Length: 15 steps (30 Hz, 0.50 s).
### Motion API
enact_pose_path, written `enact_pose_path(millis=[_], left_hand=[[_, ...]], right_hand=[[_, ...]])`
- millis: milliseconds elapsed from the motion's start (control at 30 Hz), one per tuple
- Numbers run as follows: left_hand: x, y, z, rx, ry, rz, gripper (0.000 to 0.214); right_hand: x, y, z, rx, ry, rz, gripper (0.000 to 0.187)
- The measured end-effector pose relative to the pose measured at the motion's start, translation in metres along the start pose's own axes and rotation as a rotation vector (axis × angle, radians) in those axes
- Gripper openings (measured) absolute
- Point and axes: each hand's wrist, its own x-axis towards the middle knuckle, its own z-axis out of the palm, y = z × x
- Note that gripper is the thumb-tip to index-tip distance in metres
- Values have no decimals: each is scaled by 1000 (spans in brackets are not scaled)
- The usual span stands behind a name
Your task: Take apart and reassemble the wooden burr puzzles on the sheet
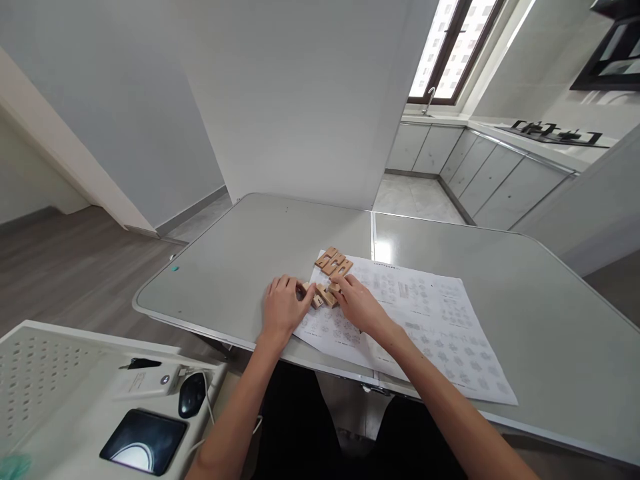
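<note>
Several notched wooden puzzle pieces [333,263] lie side by side at the upper left corner of a printed paper sheet [440,320]. Closer to me, a second small group of wooden pieces [325,295] sits between my hands; one has a dark mark like a number. My left hand [286,308] has its fingers curled at the left end of this group, its thumb against a piece. From the right, my right hand [359,305] pinches another wooden piece [334,288] with thumb and fingers. My fingers partly hide both held pieces.
The sheet with small diagrams lies on a grey folding table [240,267] with a centre seam. At lower left, a white cart [65,400] holds a phone [145,440], a black mouse [192,395], a white box-shaped device [150,381] and cables. A wall [305,100] stands behind the table.
</note>
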Motion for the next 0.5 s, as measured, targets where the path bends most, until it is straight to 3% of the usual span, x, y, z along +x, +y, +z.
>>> enact_pose_path(millis=[500], left_hand=[[-1, 1, -3, -41, -12, -71, 37]], right_hand=[[7, 7, 7, 82, 142, -20, 10]])
